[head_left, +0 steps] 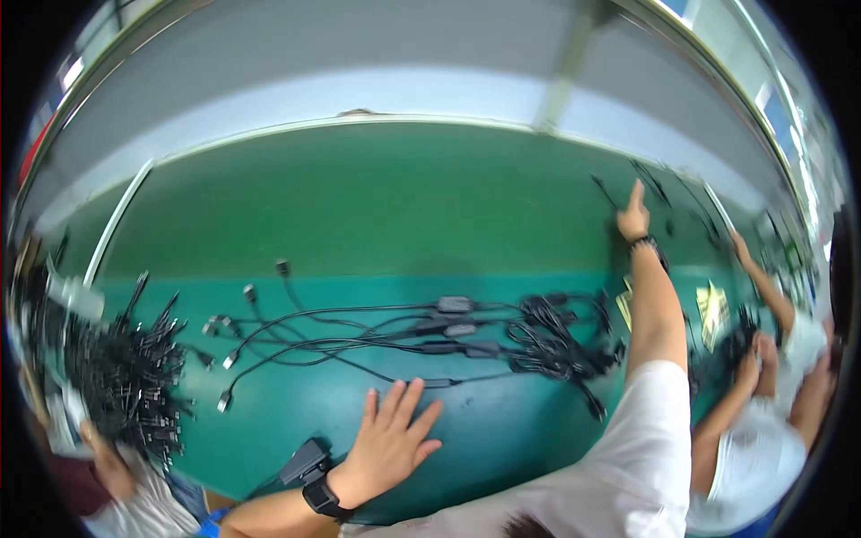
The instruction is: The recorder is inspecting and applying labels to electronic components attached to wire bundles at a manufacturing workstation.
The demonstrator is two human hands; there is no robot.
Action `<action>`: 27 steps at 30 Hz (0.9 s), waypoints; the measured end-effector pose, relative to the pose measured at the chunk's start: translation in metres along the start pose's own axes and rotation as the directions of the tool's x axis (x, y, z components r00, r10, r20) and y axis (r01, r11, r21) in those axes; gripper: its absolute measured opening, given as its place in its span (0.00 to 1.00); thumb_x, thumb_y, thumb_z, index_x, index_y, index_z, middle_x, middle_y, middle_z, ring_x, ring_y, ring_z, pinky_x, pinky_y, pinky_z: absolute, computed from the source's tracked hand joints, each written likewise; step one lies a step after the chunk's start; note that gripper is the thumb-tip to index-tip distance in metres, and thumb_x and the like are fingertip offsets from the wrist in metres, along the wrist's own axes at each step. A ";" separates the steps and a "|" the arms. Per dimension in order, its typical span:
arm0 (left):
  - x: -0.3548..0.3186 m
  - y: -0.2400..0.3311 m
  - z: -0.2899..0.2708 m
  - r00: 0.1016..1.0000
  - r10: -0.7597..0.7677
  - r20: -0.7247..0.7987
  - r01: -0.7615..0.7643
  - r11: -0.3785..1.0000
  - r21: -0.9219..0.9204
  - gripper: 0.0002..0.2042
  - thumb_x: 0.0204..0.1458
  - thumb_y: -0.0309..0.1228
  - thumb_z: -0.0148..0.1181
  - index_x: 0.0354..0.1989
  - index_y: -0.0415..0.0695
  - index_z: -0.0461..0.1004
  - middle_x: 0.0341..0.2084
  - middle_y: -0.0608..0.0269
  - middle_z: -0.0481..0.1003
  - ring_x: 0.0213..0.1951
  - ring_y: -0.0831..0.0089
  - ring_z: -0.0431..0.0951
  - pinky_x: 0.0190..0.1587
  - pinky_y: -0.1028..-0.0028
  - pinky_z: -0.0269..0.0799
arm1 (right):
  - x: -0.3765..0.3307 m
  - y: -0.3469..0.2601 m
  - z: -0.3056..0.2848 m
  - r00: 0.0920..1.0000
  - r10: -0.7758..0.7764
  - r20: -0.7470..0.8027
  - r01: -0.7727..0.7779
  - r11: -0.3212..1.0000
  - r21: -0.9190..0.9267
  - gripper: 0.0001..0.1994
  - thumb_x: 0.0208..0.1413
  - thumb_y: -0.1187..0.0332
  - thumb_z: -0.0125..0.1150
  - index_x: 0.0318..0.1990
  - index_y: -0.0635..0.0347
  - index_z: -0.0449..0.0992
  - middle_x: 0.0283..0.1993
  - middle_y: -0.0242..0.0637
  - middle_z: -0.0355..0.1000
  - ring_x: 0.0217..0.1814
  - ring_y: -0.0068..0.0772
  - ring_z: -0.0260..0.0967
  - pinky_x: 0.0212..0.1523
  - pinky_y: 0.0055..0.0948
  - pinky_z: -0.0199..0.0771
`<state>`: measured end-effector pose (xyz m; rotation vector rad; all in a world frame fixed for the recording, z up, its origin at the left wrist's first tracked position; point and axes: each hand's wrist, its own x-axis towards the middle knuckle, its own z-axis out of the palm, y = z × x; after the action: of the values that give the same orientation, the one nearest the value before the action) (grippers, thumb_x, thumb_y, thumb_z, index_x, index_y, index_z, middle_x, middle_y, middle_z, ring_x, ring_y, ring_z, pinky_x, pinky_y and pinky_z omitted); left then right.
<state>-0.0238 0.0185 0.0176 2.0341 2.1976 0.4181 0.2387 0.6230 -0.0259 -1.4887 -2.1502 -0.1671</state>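
Note:
My left hand (pixel 392 439) is spread palm down over the near part of the green table (pixel 502 430), fingers apart and nothing held. A dark watch is on that wrist. Just beyond its fingertips lies a loose bunch of black cables (pixel 359 342), with connectors at the left end and small boxy blocks mid-length. Their coiled part (pixel 547 336) is at the right. My right arm stretches far to the right, and my right hand (pixel 633 218) hovers by a few black cables (pixel 659 184) on the darker green strip. One finger points outward; the hand looks empty, slightly blurred.
A big heap of black cables (pixel 134 386) is at the left, beside a person's hand (pixel 108 462). Co-workers' arms (pixel 762 359) reach in at the right, near yellow paper pieces (pixel 713 314). A black device (pixel 305 460) sits by my left wrist. White bars (pixel 121 215) edge the strip.

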 end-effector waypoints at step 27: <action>0.080 0.035 -0.032 0.645 0.531 -0.550 -0.260 0.829 0.495 0.06 0.41 0.32 0.56 0.25 0.45 0.75 0.31 0.63 0.74 0.40 0.65 0.70 0.45 0.66 0.64 | -0.253 -0.406 -0.292 0.753 -0.656 0.053 -0.067 0.005 0.998 0.47 0.48 0.85 0.54 0.70 0.49 0.32 0.30 0.36 0.68 0.25 0.18 0.62 0.22 0.15 0.65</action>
<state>-0.0064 0.0959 0.0661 3.0036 2.2596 0.9960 0.0393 0.1416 0.1799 -0.0682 -1.9931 1.5340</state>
